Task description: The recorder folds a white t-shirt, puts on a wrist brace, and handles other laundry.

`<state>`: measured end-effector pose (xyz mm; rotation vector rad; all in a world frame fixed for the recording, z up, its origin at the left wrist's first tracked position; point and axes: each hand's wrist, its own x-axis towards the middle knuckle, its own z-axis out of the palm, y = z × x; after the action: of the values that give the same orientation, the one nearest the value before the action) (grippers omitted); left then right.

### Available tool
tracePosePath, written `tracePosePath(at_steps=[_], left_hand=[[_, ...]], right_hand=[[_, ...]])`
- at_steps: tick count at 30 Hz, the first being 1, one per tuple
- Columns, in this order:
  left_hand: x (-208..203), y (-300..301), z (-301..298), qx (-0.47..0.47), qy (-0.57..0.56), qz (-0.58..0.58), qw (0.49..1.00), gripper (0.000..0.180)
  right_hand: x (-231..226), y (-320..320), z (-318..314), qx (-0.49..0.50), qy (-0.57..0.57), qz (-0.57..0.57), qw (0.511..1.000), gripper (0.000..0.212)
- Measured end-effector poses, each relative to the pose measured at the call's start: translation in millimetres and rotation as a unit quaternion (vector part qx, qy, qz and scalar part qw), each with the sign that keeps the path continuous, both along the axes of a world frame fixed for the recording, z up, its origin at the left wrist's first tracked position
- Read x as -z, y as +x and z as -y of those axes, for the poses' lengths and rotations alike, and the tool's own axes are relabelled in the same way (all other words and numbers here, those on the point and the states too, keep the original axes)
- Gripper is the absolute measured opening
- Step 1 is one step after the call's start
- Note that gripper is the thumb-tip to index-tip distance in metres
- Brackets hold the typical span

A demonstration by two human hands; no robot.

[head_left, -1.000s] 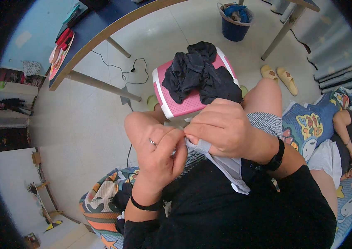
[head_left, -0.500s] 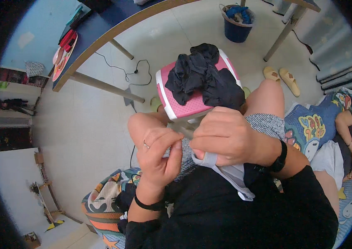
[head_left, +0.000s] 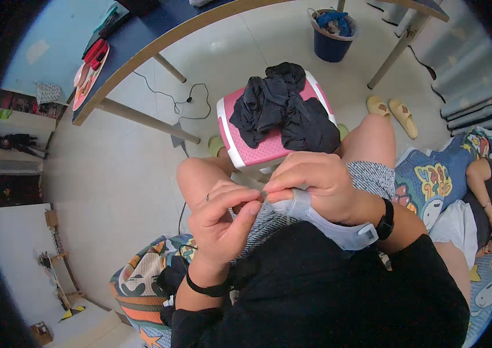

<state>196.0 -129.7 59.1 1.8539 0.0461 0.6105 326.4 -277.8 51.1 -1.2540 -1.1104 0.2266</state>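
Observation:
My right hand (head_left: 321, 182) is closed around a pale grey fabric strap (head_left: 338, 229). The strap's loose end, with a small square buckle, hangs towards my right wrist. Close beside it, my left hand (head_left: 221, 220) is held in a pinch, thumb against the fingers. Its fingertips almost meet those of my right hand; what they hold, if anything, is too small to make out. Just beyond my hands, a crumpled black cloth (head_left: 283, 107) lies on a pink and white stool (head_left: 257, 152) between my knees.
A blue-topped table (head_left: 164, 29) spans the far side, with a bin (head_left: 331, 43) beneath. Black cables (head_left: 193, 118) trail over the floor. Yellow slippers (head_left: 403, 119) lie at the right. On the patterned bedding (head_left: 431, 174), another person (head_left: 480, 197) rests close to my right.
My right hand has turned, bringing the strap's buckle end up and rightward towards my wrist. My fingertips have drawn closer together.

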Motion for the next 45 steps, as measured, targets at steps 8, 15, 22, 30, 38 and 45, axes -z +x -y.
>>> tracePosePath(at_steps=[8,15,22,30,38,45], left_hand=[[4.2,-4.0,1.2,0.005,-0.039,-0.001,0.999,0.016],[27.8,-23.3,-15.7,-0.084,-0.073,-0.043,0.993,0.015],[44.3,-30.6,-18.7,-0.010,-0.032,-0.360,0.932,0.029],[28.3,17.0,22.4,0.253,0.040,-0.191,0.947,0.043],[44.6,37.1,32.8,0.292,-0.285,-0.398,0.822,0.026],[73.2,40.6,27.2,0.313,-0.500,-0.418,0.691,0.037]], right_hand=[[5.4,-3.7,-5.4,-0.010,-0.008,0.019,1.000,0.013],[62.0,-1.9,-2.5,-0.091,-0.234,0.223,0.942,0.009],[43.9,15.8,0.3,-0.174,-0.257,-0.015,0.950,0.019],[3.7,24.4,-21.2,-0.220,0.049,-0.529,0.818,0.059],[-2.0,29.7,-20.1,-0.292,0.080,-0.587,0.751,0.068],[-33.8,1.8,-5.2,-0.292,-0.076,-0.530,0.792,0.065]])
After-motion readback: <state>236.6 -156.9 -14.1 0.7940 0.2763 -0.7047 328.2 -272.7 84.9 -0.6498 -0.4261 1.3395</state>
